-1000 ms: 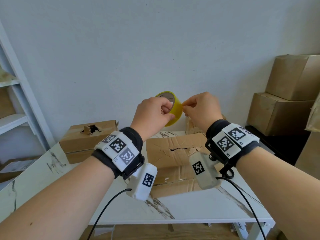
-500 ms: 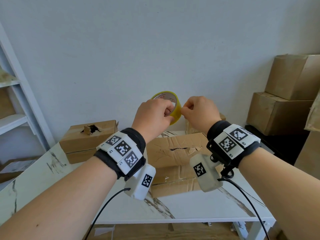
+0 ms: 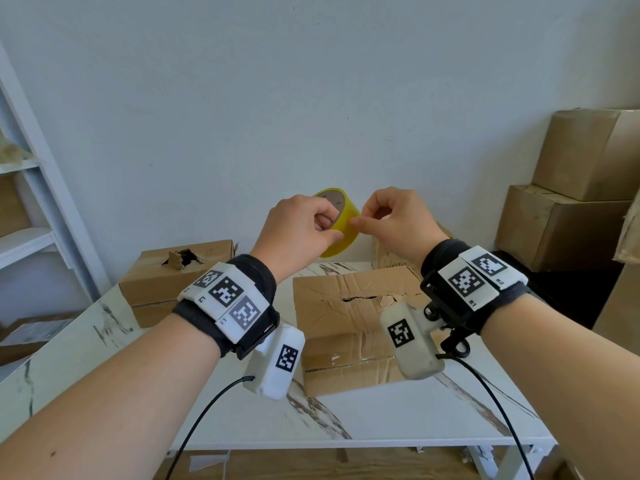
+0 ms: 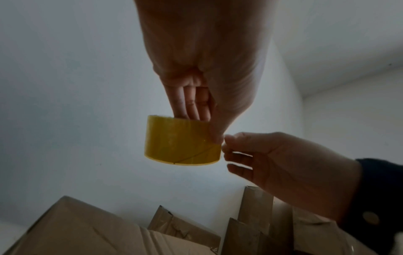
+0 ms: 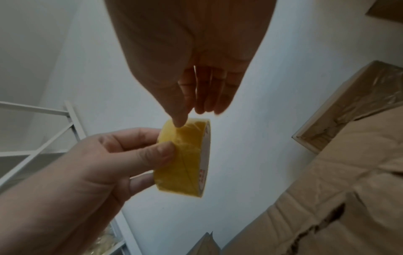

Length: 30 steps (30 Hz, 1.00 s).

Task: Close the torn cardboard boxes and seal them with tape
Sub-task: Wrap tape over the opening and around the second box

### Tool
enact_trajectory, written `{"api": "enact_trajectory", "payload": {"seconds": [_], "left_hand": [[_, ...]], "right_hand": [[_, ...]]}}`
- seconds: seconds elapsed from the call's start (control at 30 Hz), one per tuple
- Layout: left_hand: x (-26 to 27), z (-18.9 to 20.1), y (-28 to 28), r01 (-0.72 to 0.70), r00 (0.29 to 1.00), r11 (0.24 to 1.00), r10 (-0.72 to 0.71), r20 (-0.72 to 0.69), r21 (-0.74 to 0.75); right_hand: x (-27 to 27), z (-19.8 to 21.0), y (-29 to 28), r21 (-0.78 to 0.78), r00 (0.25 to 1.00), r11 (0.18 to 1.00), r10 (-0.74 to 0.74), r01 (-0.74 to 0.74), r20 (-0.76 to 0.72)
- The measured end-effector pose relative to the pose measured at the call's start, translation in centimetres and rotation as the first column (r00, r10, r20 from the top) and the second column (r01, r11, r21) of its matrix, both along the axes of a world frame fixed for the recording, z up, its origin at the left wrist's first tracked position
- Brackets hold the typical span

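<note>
Yellow tape roll [image 3: 341,223] sits gripped in the left hand [image 3: 301,233] above the torn box [image 3: 349,306], the right hand [image 3: 394,220] pinching at its rightward face, feeling for the end.

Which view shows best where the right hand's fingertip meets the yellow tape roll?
The right wrist view: the right hand sets one fingertip on the outer band of the tape roll, unobstructed, while the left hand grips the roll. The head view shows the contact partly hidden behind knuckles; the left wrist view shows it only at the roll's edge, dim.
</note>
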<state>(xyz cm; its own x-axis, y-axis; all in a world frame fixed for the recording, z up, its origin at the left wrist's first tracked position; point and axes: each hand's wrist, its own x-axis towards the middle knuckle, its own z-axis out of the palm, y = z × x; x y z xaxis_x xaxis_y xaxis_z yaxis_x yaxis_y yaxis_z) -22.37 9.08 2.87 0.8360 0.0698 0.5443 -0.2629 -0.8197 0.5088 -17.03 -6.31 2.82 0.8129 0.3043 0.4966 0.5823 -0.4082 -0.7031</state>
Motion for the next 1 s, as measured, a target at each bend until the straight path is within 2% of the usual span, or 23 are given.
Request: {"api": "enact_trajectory", "payload": {"seconds": [0.13, 0.33, 0.5, 0.6, 0.73, 0.87, 1.0], "left_hand": [[0.3, 0.1, -0.1, -0.023, 1.0, 0.998, 0.022, 0.004, 0.065], [0.9, 0.4, 1.2, -0.098, 0.993, 0.995, 0.099, -0.065, 0.022], [0.7, 0.8, 1.6, -0.038, 0.987, 0.994, 0.021, -0.162, -0.1], [0.4, 0.9, 1.5, -0.034, 0.991, 0.997, 0.024, -0.133, -0.073], [0.2, 0.5, 1.5, -0.027, 0.996, 0.999, 0.025, -0.09, -0.026], [-0.1, 0.4, 1.3, 0.006, 0.999, 1.0, -0.005, -0.042, 0.024], [-0.4, 0.3, 1.1, -0.013, 0.998, 0.991, 0.005, 0.061, 0.134]], "right_hand": [[-0.2, -0.3, 0.4, 0.02, 0.998, 1.0, 0.014, -0.015, 0.055], [-1.2, -0.2, 1.0, -0.001, 0.993, 0.995, 0.102, -0.102, 0.064], [-0.9, 0.6, 0.0, 0.278, 0.989, 0.959, 0.09, -0.053, -0.121], [-1.2, 0.8, -0.4, 0.362, 0.961, 0.93, 0.158, -0.067, -0.226], [-0.8, 0.6, -1.0, 0.449, 0.884, 0.892, 0.258, -0.063, -0.39], [-1.1, 0.7, -1.2, 0.375, 0.88, 0.922, 0.257, -0.1, -0.399], [-1.3, 0.5, -1.0, 0.374, 0.9, 0.923, 0.234, -0.087, -0.367]]}}
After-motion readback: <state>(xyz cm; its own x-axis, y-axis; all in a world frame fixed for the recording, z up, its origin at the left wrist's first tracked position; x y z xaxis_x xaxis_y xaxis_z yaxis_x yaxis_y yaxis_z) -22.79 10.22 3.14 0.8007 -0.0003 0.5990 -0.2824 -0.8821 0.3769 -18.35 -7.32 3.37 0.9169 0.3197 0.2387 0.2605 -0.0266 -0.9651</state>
